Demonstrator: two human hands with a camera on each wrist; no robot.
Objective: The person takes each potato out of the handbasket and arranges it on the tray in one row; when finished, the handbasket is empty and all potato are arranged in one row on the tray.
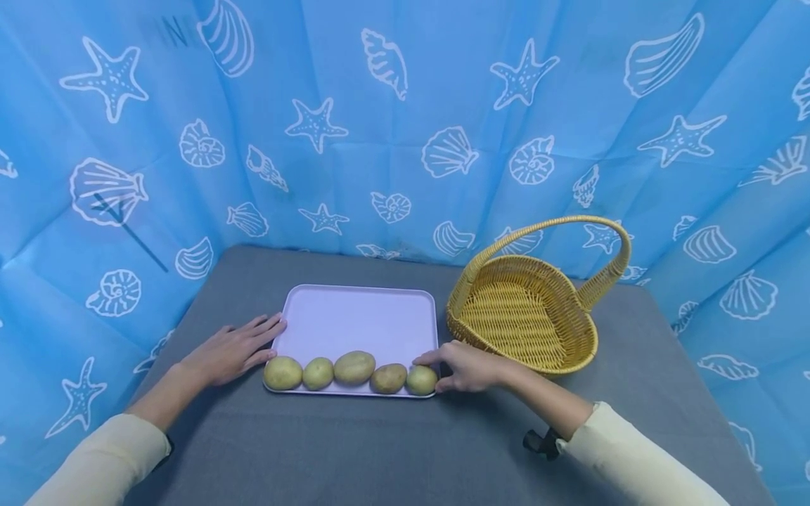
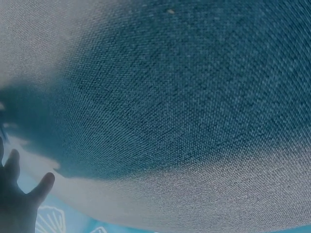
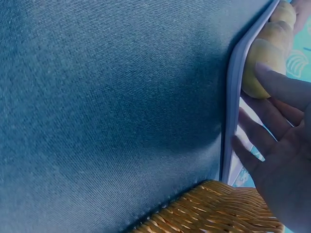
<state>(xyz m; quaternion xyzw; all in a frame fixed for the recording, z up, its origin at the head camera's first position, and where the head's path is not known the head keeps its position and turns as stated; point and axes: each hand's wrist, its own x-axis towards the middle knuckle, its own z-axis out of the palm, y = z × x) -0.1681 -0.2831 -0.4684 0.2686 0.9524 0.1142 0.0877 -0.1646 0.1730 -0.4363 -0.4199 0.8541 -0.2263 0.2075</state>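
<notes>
Several potatoes [image 1: 354, 367] lie in a row along the near edge of a pale lilac tray [image 1: 361, 316]. At the row's right end, my right hand [image 1: 471, 367] holds the last potato [image 1: 421, 380] between thumb and fingers. The right wrist view shows the thumb against that potato [image 3: 265, 63], the other fingers by the tray's rim [image 3: 231, 97]. My left hand [image 1: 234, 351] lies at the tray's left side with fingers extended, fingertips at the rim and beside the leftmost potato [image 1: 283, 373]. In the left wrist view only part of the left hand [image 2: 19, 194] shows, dark.
A yellow wicker basket [image 1: 585, 337] with a tall handle stands right of the tray, just behind my right forearm; no contents show inside. Grey cloth [image 1: 354, 450] covers the table. A blue curtain [image 1: 392, 126] with white shells and starfish hangs behind and at both sides.
</notes>
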